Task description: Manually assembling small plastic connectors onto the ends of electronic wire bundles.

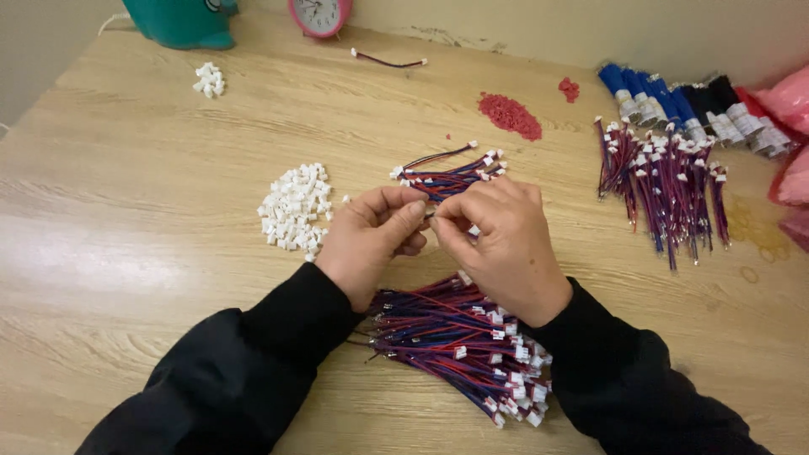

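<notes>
My left hand (371,240) and my right hand (501,240) meet at the middle of the wooden table (126,211), fingertips pinched together on a small wire lead with a white connector (472,230); most of it is hidden by my fingers. Just beyond my hands lies a small bunch of red-and-blue leads with white plugs (451,175). Under my wrists sits a big pile of the same leads (459,341). A heap of loose white plastic connectors (295,211) lies left of my left hand.
A larger bundle of leads (666,177) lies at the right, behind it blue and black rolls (691,105) and pink bags (792,97). Red granules (510,114), a single lead (388,61), several white connectors (208,80), a pink clock (320,15) and a teal object (181,21) sit at the back.
</notes>
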